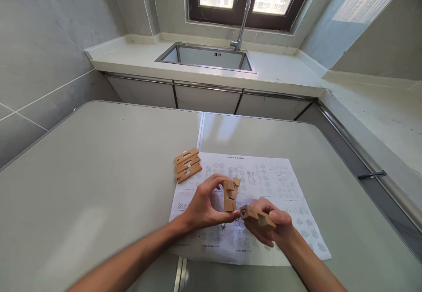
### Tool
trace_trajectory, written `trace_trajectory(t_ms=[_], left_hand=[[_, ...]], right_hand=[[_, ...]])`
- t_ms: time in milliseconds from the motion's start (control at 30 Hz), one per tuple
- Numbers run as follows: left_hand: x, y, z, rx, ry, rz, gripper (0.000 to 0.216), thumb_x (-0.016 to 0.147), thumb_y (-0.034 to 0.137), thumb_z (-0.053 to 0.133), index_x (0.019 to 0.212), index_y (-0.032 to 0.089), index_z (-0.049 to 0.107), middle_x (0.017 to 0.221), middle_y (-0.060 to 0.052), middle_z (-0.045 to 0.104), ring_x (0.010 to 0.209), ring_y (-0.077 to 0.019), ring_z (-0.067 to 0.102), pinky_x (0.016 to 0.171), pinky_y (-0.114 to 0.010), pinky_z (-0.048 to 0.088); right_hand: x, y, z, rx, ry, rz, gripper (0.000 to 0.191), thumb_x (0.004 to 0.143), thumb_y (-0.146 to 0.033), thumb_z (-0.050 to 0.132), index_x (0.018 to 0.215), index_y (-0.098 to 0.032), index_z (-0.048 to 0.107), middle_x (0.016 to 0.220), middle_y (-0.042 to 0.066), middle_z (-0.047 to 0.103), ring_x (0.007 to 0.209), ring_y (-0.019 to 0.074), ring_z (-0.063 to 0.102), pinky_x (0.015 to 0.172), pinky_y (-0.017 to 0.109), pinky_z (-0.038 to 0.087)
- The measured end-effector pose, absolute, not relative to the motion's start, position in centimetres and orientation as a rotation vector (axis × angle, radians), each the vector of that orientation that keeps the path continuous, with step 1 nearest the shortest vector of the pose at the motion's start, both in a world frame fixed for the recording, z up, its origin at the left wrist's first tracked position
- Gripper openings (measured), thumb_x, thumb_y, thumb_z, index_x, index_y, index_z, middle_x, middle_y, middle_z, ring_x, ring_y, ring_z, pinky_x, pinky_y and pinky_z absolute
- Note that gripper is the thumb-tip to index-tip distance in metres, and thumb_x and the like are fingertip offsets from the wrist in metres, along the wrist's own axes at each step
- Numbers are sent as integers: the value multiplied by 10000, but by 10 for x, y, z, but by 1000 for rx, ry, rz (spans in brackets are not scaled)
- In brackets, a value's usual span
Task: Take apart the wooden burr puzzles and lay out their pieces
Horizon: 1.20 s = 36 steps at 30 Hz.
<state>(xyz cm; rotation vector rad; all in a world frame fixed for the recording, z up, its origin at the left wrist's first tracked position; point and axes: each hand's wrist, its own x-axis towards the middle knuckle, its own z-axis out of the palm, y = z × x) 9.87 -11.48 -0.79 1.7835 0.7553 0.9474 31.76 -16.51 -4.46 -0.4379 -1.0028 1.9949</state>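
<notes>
My left hand is closed around a notched wooden puzzle piece, thumb at its near end and fingers at its far end. Just behind that piece, another small wooden piece shows in part; whether the two are joined I cannot tell. Between the thumb and fingers of my right hand is a notched wooden block with a dark mark on its end, close to my left thumb. Both hands are above a printed instruction sheet. Several flat slotted wooden pieces lie in a stack-like row at the sheet's upper left corner.
The sheet lies on a pale folding table with a seam down its middle. Beyond the table are a counter, a sink and a tall faucet under a window. Another counter runs along the right.
</notes>
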Motion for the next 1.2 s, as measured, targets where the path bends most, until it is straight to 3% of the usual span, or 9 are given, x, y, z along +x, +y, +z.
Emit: trace_trajectory(t_ms=[167,267,400,467,567,700,900,1067,1200], left_hand=[[101,-117,-14,2004,849,940,675,792,447,910,1345,228,592,1330,-134,652,1235,-321,637,1072,-462,527],[101,-116,-18,2121,943,894,674,796,409,915,1357,242,580,1415,-150,600,1322,-346,586,1121,-510,506],[98,-113,-21,2190,1018,839,670,781,415,930,1333,246,590,1434,-148,591,1325,-352,578,1115,-517,517],[96,-112,-23,2223,1038,818,660,784,419,926,1325,243,592,1430,-145,596,1320,-356,580,1115,-524,517],[95,-111,-25,2259,1072,804,644,787,400,923,1312,227,593,1408,-146,607,1302,-354,584,1112,-522,517],[96,-110,-27,2293,1128,791,635,791,434,918,1293,212,598,1417,-156,589,1321,-368,557,1129,-537,503],[96,-110,-32,2344,1191,770,656,772,470,923,1274,195,604,1453,-183,548,1385,-405,486,1176,-594,460],[97,-111,-36,2378,1195,754,799,735,433,949,1386,197,550,1461,-190,560,1399,-415,497,1180,-611,458],[96,-111,-35,2418,1097,710,845,827,396,882,1520,201,439,1550,-190,533,1455,-390,484,1209,-589,441]], right_hand=[[321,-159,-31,-677,-961,1744,576,886,-627,645,500,-236,469,400,-65,338,323,99,331,398,273,247],[320,-155,-26,-851,-947,1571,524,936,-570,573,543,-236,484,486,-39,414,417,123,371,484,304,324],[321,-153,-26,-1114,-1012,1387,473,974,-487,601,585,-218,571,529,-19,492,504,145,411,530,301,321],[323,-154,-27,-1384,-1190,1151,411,952,-439,649,615,-211,592,550,-25,502,537,144,418,554,290,315],[327,-155,-28,-1760,-1508,633,402,914,-425,634,595,-222,498,544,-37,470,542,140,408,576,283,318],[330,-155,-32,-1904,-1705,290,393,892,-407,589,584,-225,428,516,-35,495,503,132,412,557,277,288],[328,-156,-37,-1799,-1910,240,366,887,-370,602,591,-220,448,509,-45,524,480,119,427,548,268,276],[323,-159,-38,-1636,-2025,279,349,900,-330,628,615,-222,458,531,-49,515,485,113,433,547,272,272],[320,-160,-35,-1551,-2093,319,282,914,-309,643,683,-224,506,592,-49,539,517,117,458,563,274,291]])
